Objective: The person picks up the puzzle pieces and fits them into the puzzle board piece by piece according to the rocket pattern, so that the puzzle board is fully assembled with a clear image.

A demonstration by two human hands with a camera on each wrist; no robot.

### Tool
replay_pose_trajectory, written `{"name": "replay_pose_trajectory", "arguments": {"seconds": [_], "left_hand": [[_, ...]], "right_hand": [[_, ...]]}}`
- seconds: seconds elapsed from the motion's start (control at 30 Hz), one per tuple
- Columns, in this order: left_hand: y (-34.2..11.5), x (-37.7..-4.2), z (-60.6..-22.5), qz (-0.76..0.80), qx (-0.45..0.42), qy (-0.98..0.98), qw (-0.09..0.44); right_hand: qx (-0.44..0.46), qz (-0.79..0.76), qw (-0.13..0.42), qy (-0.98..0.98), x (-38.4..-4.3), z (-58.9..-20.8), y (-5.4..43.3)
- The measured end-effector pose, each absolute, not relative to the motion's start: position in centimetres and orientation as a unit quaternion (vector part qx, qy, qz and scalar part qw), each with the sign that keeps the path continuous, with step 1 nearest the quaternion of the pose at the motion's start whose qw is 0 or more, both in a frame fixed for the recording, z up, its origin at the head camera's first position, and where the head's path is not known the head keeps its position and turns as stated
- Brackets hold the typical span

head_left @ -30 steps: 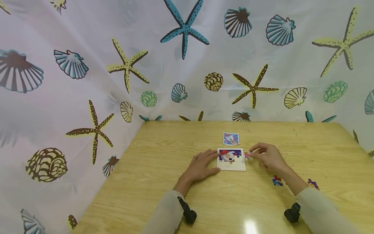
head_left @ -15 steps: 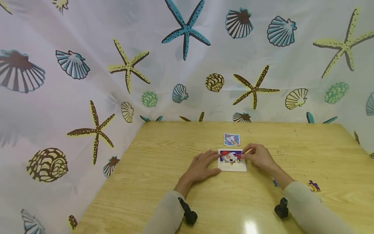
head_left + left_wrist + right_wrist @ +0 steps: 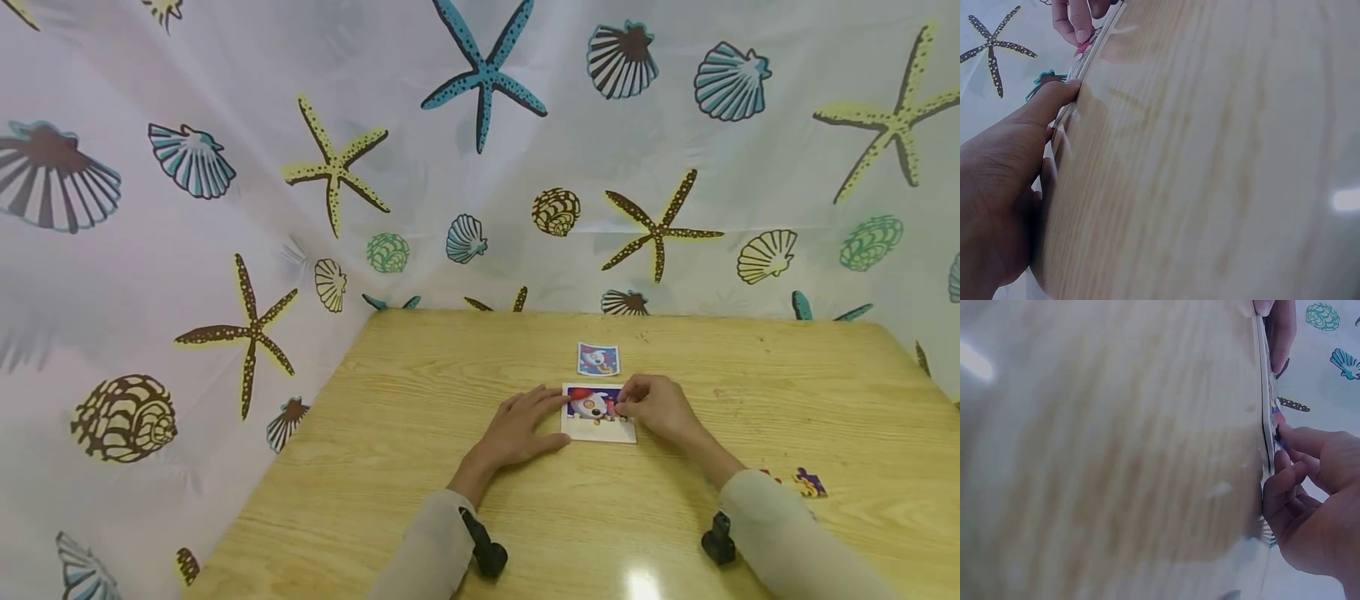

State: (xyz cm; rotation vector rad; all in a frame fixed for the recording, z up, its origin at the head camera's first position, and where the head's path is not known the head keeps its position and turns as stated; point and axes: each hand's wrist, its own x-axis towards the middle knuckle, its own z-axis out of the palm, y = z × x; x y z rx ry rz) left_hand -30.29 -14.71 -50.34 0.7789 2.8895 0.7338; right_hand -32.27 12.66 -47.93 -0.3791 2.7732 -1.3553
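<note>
Amid broad tabletop (image 3: 420, 383), hands (image 3: 513, 428) (image 3: 660, 408) flank the tray's (image 3: 597, 431) edges.

- No lettering, labels, brands or numbers readable in any view.
- Puzzle board (image 3: 596, 431) at the fingers (image 3: 547, 407), picture card (image 3: 598, 360) beyond them: nothing legible.
</note>
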Motion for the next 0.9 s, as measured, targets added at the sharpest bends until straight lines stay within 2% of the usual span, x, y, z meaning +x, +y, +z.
{"name": "replay_pose_trajectory", "arguments": {"seconds": [0.37,0.53,0.77,0.9], "left_hand": [[-14.6,-30.5,-50.8,0.231,0.255,0.939,0.029],[-14.6,-30.5,-50.7,0.238,0.252,0.938,0.028],[-14.7,-30.2,-50.4,0.248,0.250,0.935,0.034],[-14.8,-30.3,-50.2,0.249,0.249,0.935,0.033]], "right_hand": [[-0.136,-0.397,0.010,0.908,-32.4,-48.0,12.5],[-0.142,-0.391,0.024,0.909,-32.9,-47.7,12.4],[-0.148,-0.394,0.071,0.904,-33.1,-47.4,12.0],[-0.150,-0.396,0.067,0.903,-33.3,-47.1,11.9]]}}
